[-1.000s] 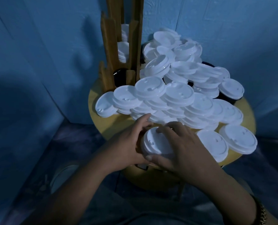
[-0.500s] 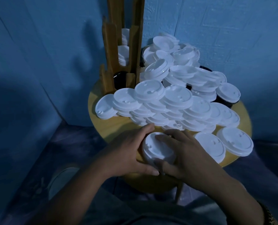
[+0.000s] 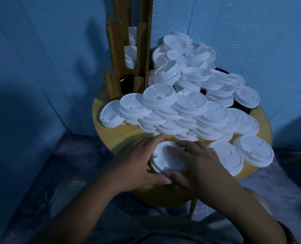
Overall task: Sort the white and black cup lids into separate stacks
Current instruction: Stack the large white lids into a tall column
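Observation:
A small stack of white lids point(image 3: 165, 161) sits at the near edge of the round yellow table point(image 3: 114, 136). My left hand point(image 3: 137, 164) cups its left side and my right hand point(image 3: 199, 166) covers its right side, fingers on top. Behind it spreads a big heap of white lids point(image 3: 181, 106). Black lids point(image 3: 241, 110) peek out under the heap at the right and back. More black lids point(image 3: 126, 83) fill the low slot of the wooden rack.
A tall wooden rack point(image 3: 114, 55) stands at the table's back left, with white lids stacked in its upper slots. Two short white stacks point(image 3: 253, 152) lie at the table's right front. Blue walls close in behind and at the left.
Both hands stay closed around the small white stack. It has slid slightly toward the table's near edge, and my right fingers have spread over its top.

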The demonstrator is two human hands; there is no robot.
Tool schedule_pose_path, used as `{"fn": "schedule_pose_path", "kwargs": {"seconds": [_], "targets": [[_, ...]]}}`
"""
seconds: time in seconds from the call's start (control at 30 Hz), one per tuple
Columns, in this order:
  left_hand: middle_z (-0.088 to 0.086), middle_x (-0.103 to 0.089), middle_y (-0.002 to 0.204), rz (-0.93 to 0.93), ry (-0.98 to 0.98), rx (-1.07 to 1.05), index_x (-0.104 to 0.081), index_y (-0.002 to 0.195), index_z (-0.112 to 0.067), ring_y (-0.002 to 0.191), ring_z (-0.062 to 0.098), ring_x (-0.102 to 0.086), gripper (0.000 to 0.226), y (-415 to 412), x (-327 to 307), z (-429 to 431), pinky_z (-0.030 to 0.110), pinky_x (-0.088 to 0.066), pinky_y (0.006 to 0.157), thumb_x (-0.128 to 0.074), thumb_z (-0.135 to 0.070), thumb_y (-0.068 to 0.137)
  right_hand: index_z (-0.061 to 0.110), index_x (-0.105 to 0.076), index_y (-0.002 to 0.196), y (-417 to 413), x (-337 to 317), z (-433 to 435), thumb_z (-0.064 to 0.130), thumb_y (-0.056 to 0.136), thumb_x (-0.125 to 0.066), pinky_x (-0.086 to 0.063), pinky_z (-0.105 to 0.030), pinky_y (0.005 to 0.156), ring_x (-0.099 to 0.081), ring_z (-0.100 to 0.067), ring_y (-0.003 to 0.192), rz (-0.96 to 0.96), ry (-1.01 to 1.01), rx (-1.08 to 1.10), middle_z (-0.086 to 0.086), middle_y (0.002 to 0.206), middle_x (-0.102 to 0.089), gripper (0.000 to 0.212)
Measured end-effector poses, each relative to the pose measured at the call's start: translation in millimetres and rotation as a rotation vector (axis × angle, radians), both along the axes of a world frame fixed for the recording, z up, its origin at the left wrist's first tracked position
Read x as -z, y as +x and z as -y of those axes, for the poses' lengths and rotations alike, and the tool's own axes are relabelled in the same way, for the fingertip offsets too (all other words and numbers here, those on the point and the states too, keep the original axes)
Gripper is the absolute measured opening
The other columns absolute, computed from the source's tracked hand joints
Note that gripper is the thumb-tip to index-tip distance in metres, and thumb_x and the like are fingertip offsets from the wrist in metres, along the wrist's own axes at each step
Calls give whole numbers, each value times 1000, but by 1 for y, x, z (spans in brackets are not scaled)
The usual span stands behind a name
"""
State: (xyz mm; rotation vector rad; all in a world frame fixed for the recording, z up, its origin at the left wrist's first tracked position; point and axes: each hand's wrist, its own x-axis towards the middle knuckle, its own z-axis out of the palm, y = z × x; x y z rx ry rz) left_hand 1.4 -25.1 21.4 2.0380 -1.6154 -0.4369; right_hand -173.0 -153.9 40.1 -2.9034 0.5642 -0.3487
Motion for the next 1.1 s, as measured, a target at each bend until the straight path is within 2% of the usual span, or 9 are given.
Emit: {"fn": "schedule_pose_path", "kwargs": {"seconds": [0.1,0.23,0.47,0.6,0.7,0.8,0.87,0.97,1.1], "targets": [[-25,-37,154,-35,-1,-14,-21,155,-46,141,0,-34,105,-1,-1,0,35,-38,114,-77,-73,70,27,-66,126,-1,0,1,71,82,-40,-50,-45,78,-62,-28,110,-26,-104,10,2,128,-65,68],[-26,-38,150,-35,20,-19,-22,153,-48,136,0,-36,101,-3,-5,2,36,-39,112,-79,-68,72,33,-50,138,-31,-3,9,68,87,-39,-47,-53,91,-45,-26,127,15,-113,164,2,142,-54,62],[-29,-30,151,25,23,-27,-24,154,-45,138,-4,-25,99,-12,-6,6,28,-29,116,-79,-64,74,29,-60,123,-73,9,21,37,75,-81,-48,-54,84,-46,-27,120,-18,-141,342,-1,134,-61,53],[-31,-23,153,42,13,-38,-25,154,-45,141,-4,-21,97,-14,-5,7,26,-27,117,-78,-65,75,35,-60,123,-71,7,17,38,86,-65,-48,-49,82,-49,-25,114,43,-88,279,3,129,-60,37],[-31,-24,152,25,11,-47,-25,154,-45,140,-5,-22,99,-12,-6,5,24,-28,115,-80,-63,74,40,-58,124,-69,1,18,50,82,-60,-46,-51,89,-48,-28,123,-26,-4,271,3,136,-52,43],[-30,-30,149,22,-3,-37,-25,152,-44,138,-6,-26,100,-12,-8,5,22,-29,114,-82,-60,72,51,-44,131,-67,-6,19,58,87,-55,-27,-47,113,-16,-22,146,-149,106,268,7,159,-20,47],[-29,-30,149,25,4,-31,-23,153,-44,139,-6,-25,101,-13,-8,4,21,-27,114,-82,-59,72,51,-36,134,-65,-9,21,58,90,-52,-19,-39,118,-12,-16,147,-175,147,255,12,161,-12,47],[-27,-33,149,5,13,-46,-22,153,-44,137,-5,-28,102,-13,-9,3,21,-29,112,-83,-59,73,44,-42,133,-61,-8,20,64,78,-60,-30,-35,107,-31,-12,130,-68,223,282,15,142,-31,61],[-25,-32,152,-2,31,-59,-17,155,-44,135,-4,-25,108,-16,-10,5,17,-24,105,-84,-61,71,36,-47,130,-57,-12,13,78,61,-61,-35,-31,88,-26,-3,109,187,247,370,15,117,-31,83]]}}
